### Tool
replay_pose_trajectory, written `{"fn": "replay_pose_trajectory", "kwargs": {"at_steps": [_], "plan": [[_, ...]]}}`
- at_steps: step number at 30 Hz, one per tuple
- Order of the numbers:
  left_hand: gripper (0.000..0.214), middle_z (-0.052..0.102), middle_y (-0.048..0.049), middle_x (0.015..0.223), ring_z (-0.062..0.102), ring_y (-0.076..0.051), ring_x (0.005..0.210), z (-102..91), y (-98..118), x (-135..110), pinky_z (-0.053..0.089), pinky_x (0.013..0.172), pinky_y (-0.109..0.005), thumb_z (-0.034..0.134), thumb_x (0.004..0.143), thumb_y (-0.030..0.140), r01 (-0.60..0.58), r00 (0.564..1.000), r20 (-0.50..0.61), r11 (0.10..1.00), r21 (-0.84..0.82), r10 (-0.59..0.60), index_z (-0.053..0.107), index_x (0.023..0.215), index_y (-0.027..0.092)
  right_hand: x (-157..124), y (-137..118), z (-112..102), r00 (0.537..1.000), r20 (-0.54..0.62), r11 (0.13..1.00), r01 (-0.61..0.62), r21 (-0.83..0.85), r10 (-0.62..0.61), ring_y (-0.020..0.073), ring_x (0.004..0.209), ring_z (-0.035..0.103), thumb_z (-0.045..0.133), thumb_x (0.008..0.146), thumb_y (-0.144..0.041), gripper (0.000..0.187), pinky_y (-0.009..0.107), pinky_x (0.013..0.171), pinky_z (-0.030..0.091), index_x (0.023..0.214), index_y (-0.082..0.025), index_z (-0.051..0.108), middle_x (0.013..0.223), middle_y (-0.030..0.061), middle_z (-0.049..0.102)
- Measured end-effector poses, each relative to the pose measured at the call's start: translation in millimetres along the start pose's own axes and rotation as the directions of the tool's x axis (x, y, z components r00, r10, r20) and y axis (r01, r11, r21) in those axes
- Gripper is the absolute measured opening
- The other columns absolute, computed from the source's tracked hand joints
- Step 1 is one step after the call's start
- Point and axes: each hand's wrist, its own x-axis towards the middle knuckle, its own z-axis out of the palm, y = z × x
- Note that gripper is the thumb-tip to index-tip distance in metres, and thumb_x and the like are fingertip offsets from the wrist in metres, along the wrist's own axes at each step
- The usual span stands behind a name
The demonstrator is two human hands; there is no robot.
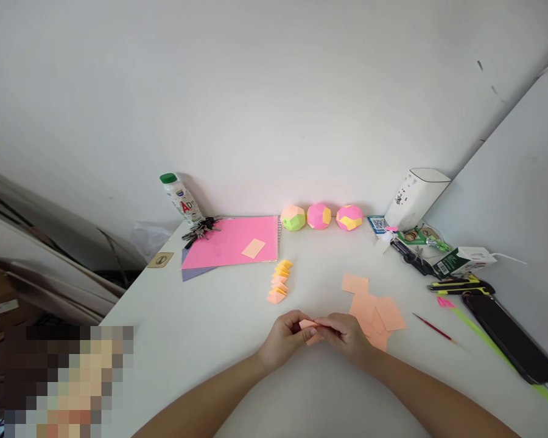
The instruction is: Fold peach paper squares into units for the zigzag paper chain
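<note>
A small piece of peach paper [309, 325] is held between my two hands just above the table. My left hand [287, 336] pinches its left side, thumb in front. On its right side, the fingertips of my right hand [347, 337] are closed on the same paper, near the upper edge. Beyond the hands stands a row of folded paper units [279, 282], peach and yellow-orange. Loose peach paper squares [373, 316] lie overlapping beside my right hand, some partly hidden behind it.
Three paper balls [318, 216] sit against the wall. A pink sheet [228, 243] with keys [201, 230] and a bottle [181, 198] lies at the back left. To the right are a thin red stick [433, 327], a box cutter [461, 285], a phone [506, 334] and a carton [463, 261].
</note>
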Motion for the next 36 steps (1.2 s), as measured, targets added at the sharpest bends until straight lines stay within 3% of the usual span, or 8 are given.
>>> {"fn": "replay_pose_trajectory", "kwargs": {"at_steps": [5,17,28,36], "plan": [[0.033,0.048,0.0045,0.058,0.038,-0.007,0.052,1.2,-1.1,0.5,0.029,0.049,-0.020,0.069,0.069,0.044,0.032,0.999,-0.019,0.998,-0.057,-0.033,0.058,0.075,0.014,1.0,-6.3,-1.7,1.000,0.015,1.000,0.018,-0.024,-0.018,0.0151,0.057,0.059,0.047,0.091,-0.029,0.023,0.027,0.055,0.045,0.100,-0.022,0.067,0.068,0.0033,0.067],[0.033,0.046,0.0057,0.055,0.033,-0.006,0.050,0.5,-3.7,0.3,0.024,0.047,-0.020,0.070,0.068,0.043,0.014,0.999,-0.043,0.996,-0.093,-0.018,0.055,0.072,0.014,0.3,-12.3,-3.9,0.996,0.087,0.999,-0.024,-0.031,0.027,0.0146,0.055,0.054,0.042,0.093,-0.031,0.029,0.027,0.055,0.041,0.106,-0.022,0.066,0.065,0.0026,0.064],[0.032,0.048,0.0052,0.056,0.038,-0.006,0.050,-0.8,-2.8,-0.2,0.027,0.048,-0.020,0.070,0.068,0.042,0.031,0.999,0.007,0.996,-0.079,-0.031,0.054,0.071,0.015,2.9,-17.1,-4.1,0.996,0.082,1.000,-0.018,-0.022,0.020,0.0147,0.055,0.054,0.047,0.090,-0.032,0.024,0.027,0.055,0.041,0.099,-0.021,0.066,0.065,0.0029,0.063],[0.031,0.046,0.0069,0.054,0.033,-0.004,0.047,-1.1,-3.2,0.0,0.025,0.045,-0.018,0.070,0.069,0.039,0.019,1.000,0.021,0.992,-0.123,-0.016,0.053,0.070,0.014,3.6,-15.7,-6.3,0.976,0.154,0.986,-0.163,0.040,0.155,0.0108,0.047,0.036,0.045,0.090,-0.037,0.032,0.024,0.046,0.028,0.076,-0.018,0.066,0.051,-0.0023,0.044]]}}
